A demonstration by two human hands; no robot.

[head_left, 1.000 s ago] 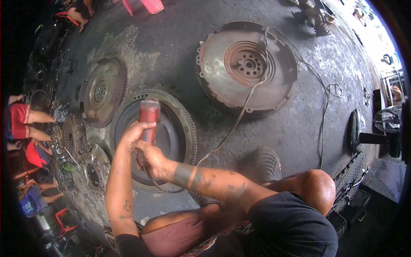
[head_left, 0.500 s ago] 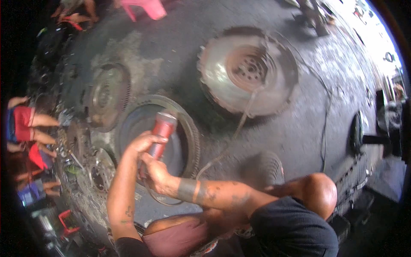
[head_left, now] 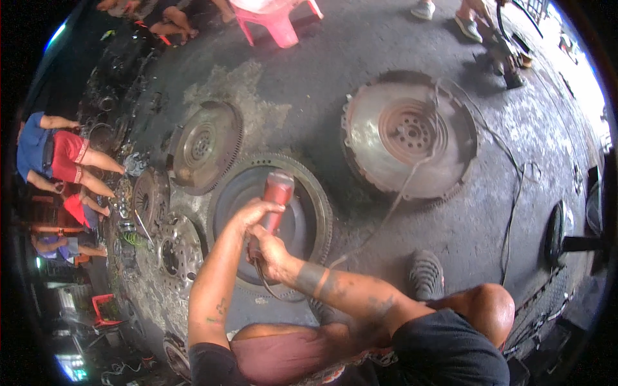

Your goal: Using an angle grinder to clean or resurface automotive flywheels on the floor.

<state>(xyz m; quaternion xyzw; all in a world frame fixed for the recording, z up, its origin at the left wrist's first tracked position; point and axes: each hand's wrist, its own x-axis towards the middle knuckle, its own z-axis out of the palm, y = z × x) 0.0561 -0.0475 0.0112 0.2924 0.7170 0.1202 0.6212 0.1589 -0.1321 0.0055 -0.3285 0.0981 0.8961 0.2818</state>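
Both my hands hold a red corded angle grinder (head_left: 278,196) with a grey metal head. My left hand (head_left: 256,211) closes round the middle of its body, and my right hand (head_left: 273,255) grips the rear end, where the cord comes out. Beneath the grinder lies a large toothed flywheel (head_left: 325,225) with a dark, dished middle. The grinder covers part of it, and whether the two touch I cannot tell. The grinder's working face is hidden from view.
A second toothed flywheel (head_left: 206,145) lies to the left, near a holed metal disc (head_left: 187,251). A larger clutch-like plate (head_left: 367,122) rests at the far right, a cable (head_left: 402,193) across it. Beyond are a pink stool (head_left: 280,29) and people, several at the left.
The whole view has swung left, so floor things sit farther right in the picture. Both hands keep their hold on the grinder over the same flywheel.
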